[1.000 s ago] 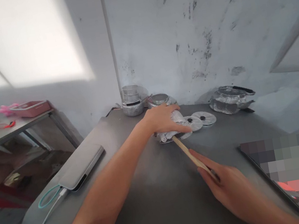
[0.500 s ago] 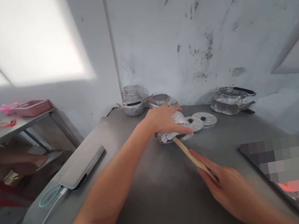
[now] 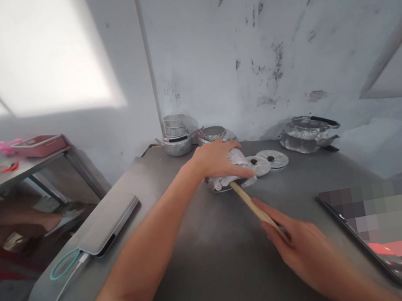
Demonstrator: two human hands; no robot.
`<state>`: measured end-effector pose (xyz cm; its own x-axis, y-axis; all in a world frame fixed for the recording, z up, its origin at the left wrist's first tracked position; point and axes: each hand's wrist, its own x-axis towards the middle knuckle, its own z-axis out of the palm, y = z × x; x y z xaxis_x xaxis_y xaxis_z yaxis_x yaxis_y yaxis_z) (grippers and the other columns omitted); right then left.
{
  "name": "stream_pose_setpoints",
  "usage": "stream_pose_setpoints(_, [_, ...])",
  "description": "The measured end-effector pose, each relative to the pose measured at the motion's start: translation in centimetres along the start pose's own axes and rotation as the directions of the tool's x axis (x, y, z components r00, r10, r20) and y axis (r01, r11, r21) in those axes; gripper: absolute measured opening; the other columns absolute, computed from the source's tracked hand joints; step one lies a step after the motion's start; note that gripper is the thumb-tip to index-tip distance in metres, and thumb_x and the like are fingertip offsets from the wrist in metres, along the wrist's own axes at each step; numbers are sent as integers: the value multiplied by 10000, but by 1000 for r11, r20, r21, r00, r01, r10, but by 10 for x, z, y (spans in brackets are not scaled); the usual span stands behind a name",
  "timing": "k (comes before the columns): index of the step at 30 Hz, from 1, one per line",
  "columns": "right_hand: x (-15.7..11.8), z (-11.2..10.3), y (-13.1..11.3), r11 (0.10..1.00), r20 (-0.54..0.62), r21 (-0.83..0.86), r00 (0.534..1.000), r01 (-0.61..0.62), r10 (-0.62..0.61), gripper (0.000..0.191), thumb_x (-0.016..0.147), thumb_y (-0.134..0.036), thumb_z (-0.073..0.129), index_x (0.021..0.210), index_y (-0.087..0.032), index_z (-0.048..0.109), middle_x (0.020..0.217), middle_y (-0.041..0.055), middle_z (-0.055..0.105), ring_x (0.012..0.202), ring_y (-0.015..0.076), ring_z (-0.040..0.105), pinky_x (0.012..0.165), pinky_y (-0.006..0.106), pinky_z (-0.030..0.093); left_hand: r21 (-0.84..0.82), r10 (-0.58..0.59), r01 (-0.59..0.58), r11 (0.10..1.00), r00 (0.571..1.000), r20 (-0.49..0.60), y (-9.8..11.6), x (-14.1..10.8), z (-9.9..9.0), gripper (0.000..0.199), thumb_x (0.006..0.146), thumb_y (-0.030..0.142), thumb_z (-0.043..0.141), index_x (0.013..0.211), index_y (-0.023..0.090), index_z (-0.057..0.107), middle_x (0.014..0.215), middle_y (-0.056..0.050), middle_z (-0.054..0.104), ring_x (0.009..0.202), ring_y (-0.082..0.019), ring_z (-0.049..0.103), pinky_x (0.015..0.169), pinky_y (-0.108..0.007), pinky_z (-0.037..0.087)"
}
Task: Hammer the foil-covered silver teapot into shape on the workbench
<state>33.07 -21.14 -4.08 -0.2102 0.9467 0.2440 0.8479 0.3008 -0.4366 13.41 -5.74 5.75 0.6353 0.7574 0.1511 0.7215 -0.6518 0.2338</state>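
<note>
My left hand point(image 3: 220, 160) spreads over the top of a crinkled silvery pot point(image 3: 236, 156), gripping it with thumb and fingers apart. The pot looks tilted, and my hand covers much of it. A pale flat wooden stick point(image 3: 246, 198) is clasped in my right hand point(image 3: 301, 241). Its far tip meets the pot's near lower rim, and its very end is hidden there. Just right of the pot lie two round silvery lids, a nearer lid point(image 3: 261, 165) and a farther lid point(image 3: 277, 156), each with a black knob.
Against the wall stand a stacked steamer pot point(image 3: 179, 146), another silvery pot point(image 3: 213, 133) and a kettle point(image 3: 308, 135) with a black handle. A power bank point(image 3: 111, 224) with cables lies left; a phone point(image 3: 371, 245) lies right. A side table point(image 3: 8, 175) holds a pink basket point(image 3: 40, 146). A person's leg shows beneath.
The view has shifted slightly. My hands keep the same hold on the pot and the wooden stick, with hardly any movement. The person's foot under the side table has moved a little.
</note>
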Motion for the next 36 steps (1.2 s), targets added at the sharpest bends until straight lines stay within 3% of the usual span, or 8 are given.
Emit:
stream_pose_setpoints(4, [-3,2,0,1000,-71,14,997,2,-1,518,1000,-341,384,1486,-173,444,794,53,764,826,205,755,694,258,550,5,-13,13,1000,1000,6,-1,1,-1,978,655,906,510,1448,343,411,1424,-77,490,1182,-382,539,953,-517,429])
stream_pose_setpoints(8, [-5,10,5,1000,29,15,1000,8,-9,514,995,-283,375,1506,-243,412,955,45,772,844,192,749,711,260,546,-6,-19,19,1000,999,31,-1,1,-1,964,668,906,499,1451,354,396,1448,-75,470,1218,-382,512,981,-515,404])
stream_pose_setpoints(11, [-4,9,5,1000,45,13,999,4,-4,524,999,-279,366,1522,-258,379,951,33,768,828,190,745,716,272,546,-7,-30,30,1000,999,18,-1,1,-1,960,658,900,522,1444,360,405,1447,-73,469,1219,-376,512,992,-508,398])
stream_pose_setpoints(18, [-2,-1,-2,1000,-113,13,994,3,-2,516,1000,-347,392,1480,-170,456,800,56,771,837,229,758,682,281,557,-16,-28,28,999,1000,1,-1,1,-1,954,658,892,536,1439,356,420,1442,-72,482,1219,-372,517,986,-509,412])
stream_pose_setpoints(22, [-3,5,1,1000,-2,-5,1000,-11,11,485,999,-294,373,1471,-225,465,997,56,782,806,216,761,654,279,553,-9,-28,28,1000,1000,9,1,1,-2,950,672,885,534,1447,348,414,1456,-71,472,1232,-380,508,983,-508,418])
stream_pose_setpoints(26, [-3,4,0,1000,22,-4,1000,-21,21,491,1003,-298,366,1483,-230,450,955,52,785,812,210,759,671,276,554,3,-28,28,1000,999,32,3,-1,-4,956,682,886,525,1460,348,390,1477,-73,450,1230,-380,506,974,-504,420])
stream_pose_setpoints(32, [-4,2,-2,999,-68,28,997,-26,28,515,1007,-355,378,1486,-177,444,842,56,776,774,203,753,637,266,545,-2,-36,36,999,999,37,3,-1,-4,952,691,883,516,1465,347,375,1477,-59,447,1251,-376,488,986,-502,406])
stream_pose_setpoints(36, [-3,4,0,1000,0,-2,1000,-25,25,494,1002,-318,373,1466,-187,476,765,38,764,659,199,738,593,265,531,-10,-30,30,999,999,15,1,-1,-3,941,681,884,526,1445,348,405,1469,-66,458,1227,-380,511,971,-504,417])
